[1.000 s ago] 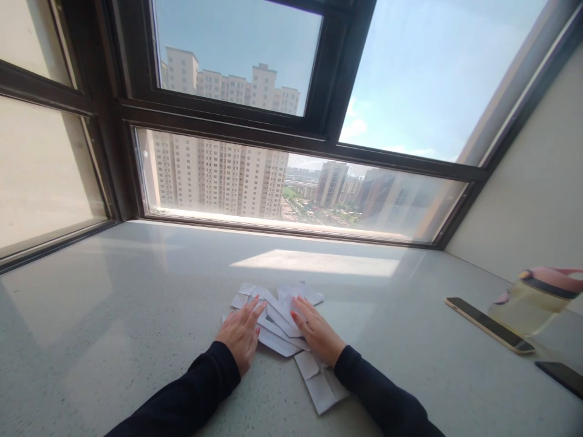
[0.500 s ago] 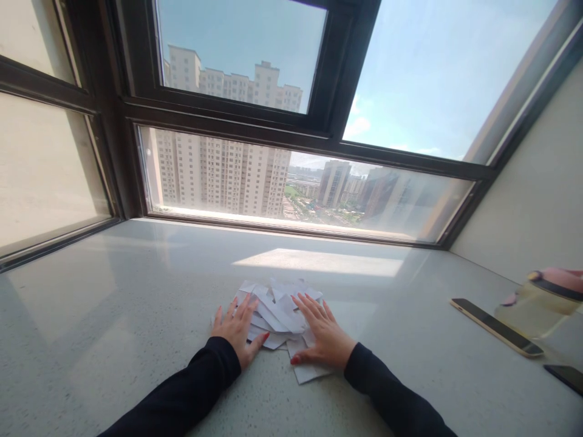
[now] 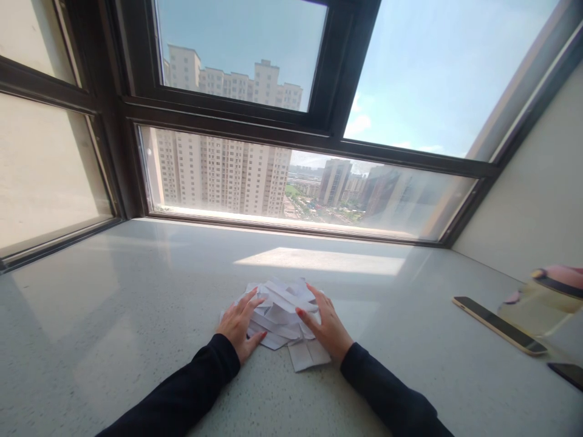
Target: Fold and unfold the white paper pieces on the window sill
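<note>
A heap of white paper pieces (image 3: 282, 309) lies on the speckled pale counter, overlapping at many angles. Against its left side rests my left hand (image 3: 240, 325), fingers spread and curved, thumb along the near edge. On the opposite side my right hand (image 3: 330, 328) cups the heap, thumb and fingers apart. One folded paper piece (image 3: 308, 357) sticks out toward me below the right hand. Neither hand grips a piece; some papers are partly hidden beneath the fingers.
To the right a phone (image 3: 498, 326) lies flat beside a clear bottle with a pink lid (image 3: 562, 280). Another dark flat object (image 3: 567, 373) sits at the right edge. Dark-framed windows (image 3: 314, 139) rise behind the counter (image 3: 136, 340), and a white wall (image 3: 537, 200) bounds the right.
My hands have drawn in on the heap, which is a little more compact. My right hand has turned from flat on the papers to cupping their side; the folded piece has shifted slightly away from me.
</note>
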Available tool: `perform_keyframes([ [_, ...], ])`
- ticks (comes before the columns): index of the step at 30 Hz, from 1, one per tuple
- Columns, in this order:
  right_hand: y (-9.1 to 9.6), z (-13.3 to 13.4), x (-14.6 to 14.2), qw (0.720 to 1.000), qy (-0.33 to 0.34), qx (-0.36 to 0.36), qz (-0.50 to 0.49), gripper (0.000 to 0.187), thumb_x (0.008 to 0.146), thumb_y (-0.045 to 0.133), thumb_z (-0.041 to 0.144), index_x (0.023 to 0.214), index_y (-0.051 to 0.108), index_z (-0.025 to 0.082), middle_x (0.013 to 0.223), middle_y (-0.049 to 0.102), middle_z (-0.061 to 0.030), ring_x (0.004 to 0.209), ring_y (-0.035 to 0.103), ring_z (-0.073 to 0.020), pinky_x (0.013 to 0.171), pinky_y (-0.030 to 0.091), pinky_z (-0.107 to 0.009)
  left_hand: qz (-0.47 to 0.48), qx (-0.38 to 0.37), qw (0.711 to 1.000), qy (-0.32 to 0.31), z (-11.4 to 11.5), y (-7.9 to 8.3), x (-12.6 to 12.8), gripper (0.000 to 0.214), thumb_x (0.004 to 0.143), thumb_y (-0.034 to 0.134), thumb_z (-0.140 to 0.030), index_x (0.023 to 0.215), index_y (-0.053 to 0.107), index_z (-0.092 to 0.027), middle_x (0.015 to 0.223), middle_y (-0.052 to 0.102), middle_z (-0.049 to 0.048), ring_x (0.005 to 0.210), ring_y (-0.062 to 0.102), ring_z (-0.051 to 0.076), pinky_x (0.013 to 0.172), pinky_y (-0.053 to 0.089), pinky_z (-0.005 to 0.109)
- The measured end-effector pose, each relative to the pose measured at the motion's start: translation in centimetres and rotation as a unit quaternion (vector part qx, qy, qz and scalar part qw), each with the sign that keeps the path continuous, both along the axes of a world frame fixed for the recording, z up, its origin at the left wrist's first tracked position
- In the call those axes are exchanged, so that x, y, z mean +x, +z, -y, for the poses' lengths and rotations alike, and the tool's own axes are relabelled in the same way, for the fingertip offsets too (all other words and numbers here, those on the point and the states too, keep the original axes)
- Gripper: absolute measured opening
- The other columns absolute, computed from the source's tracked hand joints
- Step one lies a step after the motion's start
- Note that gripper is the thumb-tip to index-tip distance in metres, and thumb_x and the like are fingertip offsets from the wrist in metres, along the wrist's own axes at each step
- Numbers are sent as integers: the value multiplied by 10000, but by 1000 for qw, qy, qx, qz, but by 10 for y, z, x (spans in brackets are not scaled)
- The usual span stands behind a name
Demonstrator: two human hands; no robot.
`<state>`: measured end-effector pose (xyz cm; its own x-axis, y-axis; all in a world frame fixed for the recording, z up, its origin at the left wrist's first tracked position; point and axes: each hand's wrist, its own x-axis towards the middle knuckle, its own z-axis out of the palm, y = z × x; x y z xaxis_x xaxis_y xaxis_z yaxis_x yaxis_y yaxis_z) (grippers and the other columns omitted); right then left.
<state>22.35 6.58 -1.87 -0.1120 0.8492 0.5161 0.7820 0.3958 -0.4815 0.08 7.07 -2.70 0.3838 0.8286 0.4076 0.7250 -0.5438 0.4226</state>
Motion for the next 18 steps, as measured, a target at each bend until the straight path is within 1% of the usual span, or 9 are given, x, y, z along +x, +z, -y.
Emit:
perform_keyframes([
  [4,-4,-6,7,1000,-16,-12,-12,517,759,455,386,1215,368,159,1210,464,-121,1125,408,-245,942,329,-415,88,44,994,-43,-1,-2,-1,544,611,536,-80,1127,432,-219,1280,387,85,1150,379,235,946,324,428],
  [7,-9,-8,10,999,-25,-35,12,489,777,416,360,1224,375,166,1242,443,-115,1149,388,-242,943,328,-414,134,72,986,-72,-1,0,0,516,622,487,-37,1109,459,-207,1269,394,82,1145,392,221,944,350,376],
  [9,-10,-7,9,997,-28,-58,40,467,790,398,393,1208,408,184,1227,468,-107,1153,386,-251,947,310,-438,142,85,983,-78,0,3,0,495,647,444,-29,1112,459,-199,1283,376,89,1159,379,218,946,347,368],
  [10,-10,-6,7,996,-26,-67,56,450,792,395,415,1183,440,196,1201,497,-101,1146,395,-260,949,294,-459,135,89,984,-67,1,5,0,499,658,421,-24,1123,450,-201,1299,357,91,1169,366,219,953,333,379],
  [11,-9,-3,5,995,-20,-73,69,432,795,392,431,1155,470,207,1168,528,-96,1130,413,-267,948,283,-477,120,92,988,-42,2,6,0,514,665,403,-19,1141,438,-210,1320,331,87,1185,344,227,965,303,409],
  [13,-5,3,-2,994,13,-74,76,416,804,382,439,1135,485,210,1112,568,-97,1075,468,-262,926,308,-473,68,86,993,41,4,6,2,549,679,400,-42,1190,401,-241,1363,269,72,1223,269,268,978,199,508],
  [15,1,10,-10,993,70,-69,58,430,819,370,423,1178,433,195,1079,583,-105,1011,519,-233,877,380,-406,16,64,990,126,6,5,4,533,722,422,-137,1236,354,-264,1384,226,65,1238,205,319,948,118,594],
  [16,5,13,-14,992,98,-65,45,441,825,366,413,1204,397,189,1069,585,-105,987,534,-216,850,409,-365,2,49,987,153,6,3,4,515,746,427,-207,1250,335,-266,1389,213,65,1237,194,338,931,114,613],
  [18,11,19,-20,990,131,-40,30,460,825,376,407,1230,351,190,1082,568,-103,990,529,-197,833,424,-320,-4,27,984,174,5,1,5,504,774,412,-318,1265,309,-259,1394,197,67,1228,210,348,922,152,608],
])
